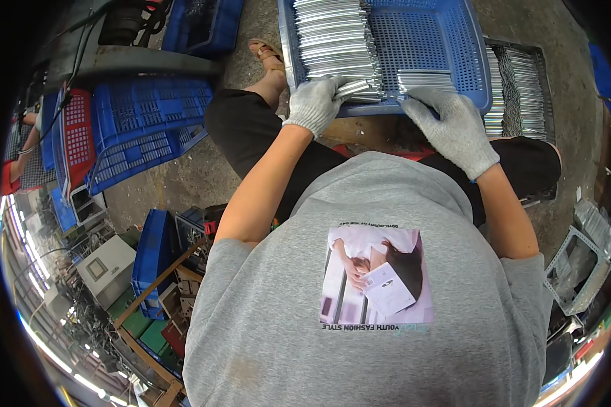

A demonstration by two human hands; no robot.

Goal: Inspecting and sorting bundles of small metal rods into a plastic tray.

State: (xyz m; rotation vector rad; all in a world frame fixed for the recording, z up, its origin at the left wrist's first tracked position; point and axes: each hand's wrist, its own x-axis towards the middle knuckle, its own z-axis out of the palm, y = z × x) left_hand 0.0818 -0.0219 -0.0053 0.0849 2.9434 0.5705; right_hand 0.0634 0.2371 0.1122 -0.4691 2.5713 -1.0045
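Observation:
A blue perforated plastic basket (pixel 424 37) stands in front of me between my knees. Its left side holds a tall stack of shiny silver metal rods (pixel 336 41); a smaller row of rods (pixel 426 80) lies at the near right. My left hand (pixel 316 104), in a grey knit glove, is closed around a few short metal rods (pixel 354 88) over the near left corner. At the near rim, my gloved right hand (pixel 453 125) has thumb and fingertips curled together beside the smaller row. What sits between those fingertips is too small to make out.
Right of the basket, a dark crate (pixel 543 91) holds more metal rods. Blue crates (pixel 146 132) and a red crate (pixel 79 125) stand to the left. Another person's arm (pixel 28 146) shows at the far left. A metal frame (pixel 577 271) lies at the right.

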